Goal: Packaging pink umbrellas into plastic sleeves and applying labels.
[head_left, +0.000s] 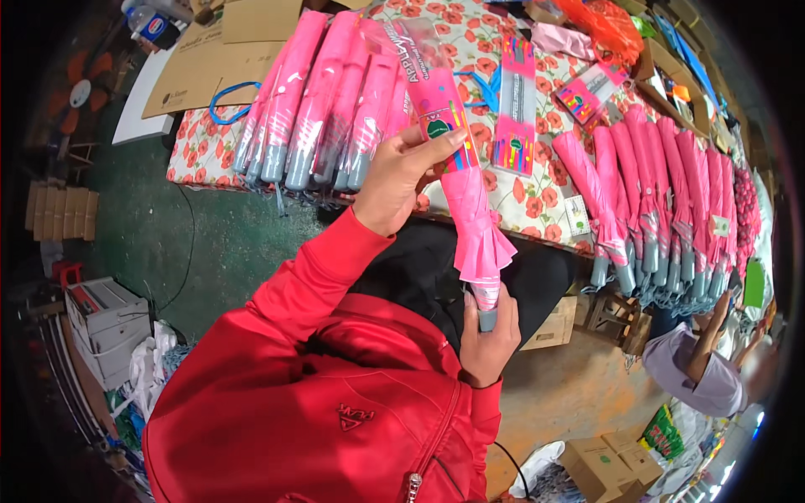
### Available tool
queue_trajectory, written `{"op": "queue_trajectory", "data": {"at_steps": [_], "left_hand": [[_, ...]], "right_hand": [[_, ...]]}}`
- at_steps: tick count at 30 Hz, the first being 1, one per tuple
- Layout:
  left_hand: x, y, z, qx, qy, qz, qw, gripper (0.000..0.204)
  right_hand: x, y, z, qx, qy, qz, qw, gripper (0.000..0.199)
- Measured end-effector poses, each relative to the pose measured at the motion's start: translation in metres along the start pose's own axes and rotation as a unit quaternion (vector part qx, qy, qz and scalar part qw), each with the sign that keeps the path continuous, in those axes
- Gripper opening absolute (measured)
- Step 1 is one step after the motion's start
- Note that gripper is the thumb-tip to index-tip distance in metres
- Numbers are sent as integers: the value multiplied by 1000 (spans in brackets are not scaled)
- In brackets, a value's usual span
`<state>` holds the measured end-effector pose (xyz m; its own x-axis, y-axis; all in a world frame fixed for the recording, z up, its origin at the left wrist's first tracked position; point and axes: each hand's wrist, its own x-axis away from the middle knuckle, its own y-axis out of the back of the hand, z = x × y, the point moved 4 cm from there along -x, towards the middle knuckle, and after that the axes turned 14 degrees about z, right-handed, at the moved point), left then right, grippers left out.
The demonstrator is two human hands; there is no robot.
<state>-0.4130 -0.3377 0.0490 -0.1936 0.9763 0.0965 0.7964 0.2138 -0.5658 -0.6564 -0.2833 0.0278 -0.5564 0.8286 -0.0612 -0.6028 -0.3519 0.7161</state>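
Observation:
A folded pink umbrella (pixel 475 226) slants in front of me, its grey handle toward my body. My right hand (pixel 490 339) is closed around that handle. My left hand (pixel 401 172) pinches a clear plastic sleeve (pixel 443 113) with a bright multicoloured print, whose lower end surrounds the umbrella's top part. Below the sleeve, the pink cloth flares out in loose pleats. Further left on the table lies a row of pink umbrellas (pixel 289 109), some in clear sleeves, with grey handles toward me. Just right of the held sleeve is a flat stack of printed sleeves (pixel 515 105).
The table has a red-flowered cloth (pixel 205 147). More pink umbrellas (pixel 646 184) lie along its right side, handles overhanging the edge. Cardboard (pixel 214 71) and a bottle (pixel 153 27) are at the far left. A person in a light purple shirt (pixel 692 369) is at right.

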Motion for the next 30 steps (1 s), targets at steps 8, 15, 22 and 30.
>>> {"op": "queue_trajectory", "data": {"at_steps": [8,15,22,30], "left_hand": [[6,-13,26,123,17,44,991,33],[13,-36,46,129,71,96,984,28],[14,-40,50,70,100,109,987,31],[14,-45,60,2,112,83,990,29]], "right_hand": [[13,-34,-41,-524,-111,167,828,64],[-16,-53,-48,-790,-219,172,546,66],[-25,-27,-49,-725,-157,22,671,41],[-21,-14,-15,-520,-151,42,839,42]]}}
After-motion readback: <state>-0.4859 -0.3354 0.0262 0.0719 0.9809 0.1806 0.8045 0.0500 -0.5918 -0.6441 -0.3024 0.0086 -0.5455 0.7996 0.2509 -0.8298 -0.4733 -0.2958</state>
